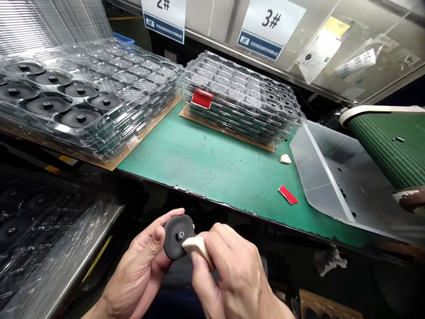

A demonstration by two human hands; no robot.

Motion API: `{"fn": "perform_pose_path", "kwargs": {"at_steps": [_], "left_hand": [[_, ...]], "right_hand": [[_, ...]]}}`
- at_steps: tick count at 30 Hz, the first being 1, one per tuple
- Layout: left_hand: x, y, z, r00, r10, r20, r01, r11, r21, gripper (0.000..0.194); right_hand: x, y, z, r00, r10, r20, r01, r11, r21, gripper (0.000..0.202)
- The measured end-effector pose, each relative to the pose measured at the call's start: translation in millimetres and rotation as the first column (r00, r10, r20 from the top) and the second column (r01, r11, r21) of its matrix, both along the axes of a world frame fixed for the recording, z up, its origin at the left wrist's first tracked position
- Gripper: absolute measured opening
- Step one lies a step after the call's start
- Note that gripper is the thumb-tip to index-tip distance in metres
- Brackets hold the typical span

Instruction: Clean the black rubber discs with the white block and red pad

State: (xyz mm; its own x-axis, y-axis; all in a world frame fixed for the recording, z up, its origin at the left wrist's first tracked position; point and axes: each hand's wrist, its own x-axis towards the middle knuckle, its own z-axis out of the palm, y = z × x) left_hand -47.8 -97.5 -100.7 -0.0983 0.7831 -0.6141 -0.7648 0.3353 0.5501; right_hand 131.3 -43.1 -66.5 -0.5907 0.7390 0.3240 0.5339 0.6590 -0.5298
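Between the fingers of my left hand point(141, 261) is a round black plastic part point(172, 228) with a small raised square hub at its centre. My right hand point(232, 266) is closed round a cream-coloured wedge-shaped block point(197, 248), perhaps an eraser or rubbing block. The block's narrow tip meets the face of the black part just below the hub, or hovers very near it. Both hands are in front of the table's near edge. Similar round black parts point(80, 118) sit in the clear tray stack at the left.
Clear tray stacks point(239, 104) stand on the green table point(199, 155) at the back. A small cream piece point(284, 159) and a red strip point(288, 195) lie to the right, near a translucent bin point(325, 177). A green conveyor belt point(388, 141) runs at far right.
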Motion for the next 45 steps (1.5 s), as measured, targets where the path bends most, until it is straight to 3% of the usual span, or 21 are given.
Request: {"fn": "perform_pose_path", "kwargs": {"at_steps": [3,5,7,8,10,13,17,20,22,24,26,29,31,33,36,39,42,45], "left_hand": [[-1,-4,-4.8,0.98,-0.137,0.146,0.14,0.99,-0.007,0.042],[0,-6,-11.5,0.938,-0.212,0.273,0.22,0.975,0.003,0.034],[-1,-7,-16.9,0.911,-0.232,0.342,0.242,0.97,0.013,0.031],[-1,-6,-18.1,0.911,-0.214,0.353,0.223,0.975,0.014,0.031],[-4,-4,-16.3,0.934,-0.142,0.329,0.143,0.989,0.023,0.033],[-9,-1,-6.9,0.98,-0.041,0.195,0.028,0.997,0.069,0.042],[-16,-1,-2.7,0.991,-0.044,0.126,0.033,0.996,0.088,0.041],[-17,-4,-12.6,0.951,-0.193,0.244,0.179,0.981,0.077,0.031],[-14,-6,-20.2,0.899,-0.288,0.331,0.279,0.957,0.076,0.034],[-10,-7,-24.8,0.863,-0.329,0.383,0.326,0.942,0.076,0.043],[-8,-7,-25.8,0.862,-0.319,0.394,0.31,0.947,0.087,0.041],[-11,-5,-23.5,0.931,-0.198,0.307,0.161,0.977,0.141,0.033],[-13,-2,-21.6,0.968,-0.128,0.218,0.087,0.979,0.186,0.052],[-15,0,-19.9,0.986,-0.098,0.137,0.066,0.973,0.22,0.058],[-14,3,-15.1,0.999,-0.038,0.034,0.028,0.964,0.264,0.057],[-12,4,-6.7,0.999,0.011,-0.037,0.001,0.955,0.297,0.059],[-12,4,1.1,0.992,0.071,-0.101,-0.04,0.958,0.284,0.058],[-14,3,4.4,0.984,0.105,-0.146,-0.065,0.965,0.253,0.057]], "right_hand": [[2,4,-0.3,0.996,0.055,0.069,-0.055,0.998,0.009,0.016],[1,11,4.8,0.974,0.191,0.119,-0.196,0.98,0.032,0.017],[-3,16,9.8,0.937,0.32,0.137,-0.334,0.938,0.092,0.023],[-6,16,11.1,0.938,0.316,0.139,-0.333,0.934,0.125,0.023],[-12,11,10.4,0.979,0.168,0.115,-0.184,0.972,0.147,0.018],[-21,-2,3.7,0.997,-0.079,-0.009,0.079,0.996,0.04,0.017],[-18,-7,0.2,0.997,-0.078,-0.026,0.078,0.997,0.007,0.017],[-12,5,7.1,0.994,0.038,0.103,-0.042,0.998,0.043,0.018],[-10,15,12.8,0.967,0.203,0.156,-0.214,0.975,0.062,0.014],[-10,21,16.5,0.916,0.362,0.174,-0.382,0.919,0.095,0.015],[-11,23,16.4,0.894,0.409,0.181,-0.435,0.89,0.135,0.018],[-11,15,10.4,0.968,0.213,0.134,-0.227,0.968,0.103,0.014],[-14,6,5.7,0.997,0.063,0.051,-0.062,0.998,-0.017,0.019],[-19,-3,3.9,0.998,-0.023,-0.051,0.017,0.994,-0.108,0.02],[-31,-8,8.0,0.979,-0.069,-0.191,0.05,0.993,-0.102,0.02],[-37,-6,14.6,0.956,-0.037,-0.29,0.013,0.996,-0.086,0.015],[-36,-3,15.4,0.952,-0.043,-0.303,0.031,0.999,-0.045,0.017],[-30,-2,11.1,0.975,-0.068,-0.213,0.065,0.998,-0.023,0.021]]}}
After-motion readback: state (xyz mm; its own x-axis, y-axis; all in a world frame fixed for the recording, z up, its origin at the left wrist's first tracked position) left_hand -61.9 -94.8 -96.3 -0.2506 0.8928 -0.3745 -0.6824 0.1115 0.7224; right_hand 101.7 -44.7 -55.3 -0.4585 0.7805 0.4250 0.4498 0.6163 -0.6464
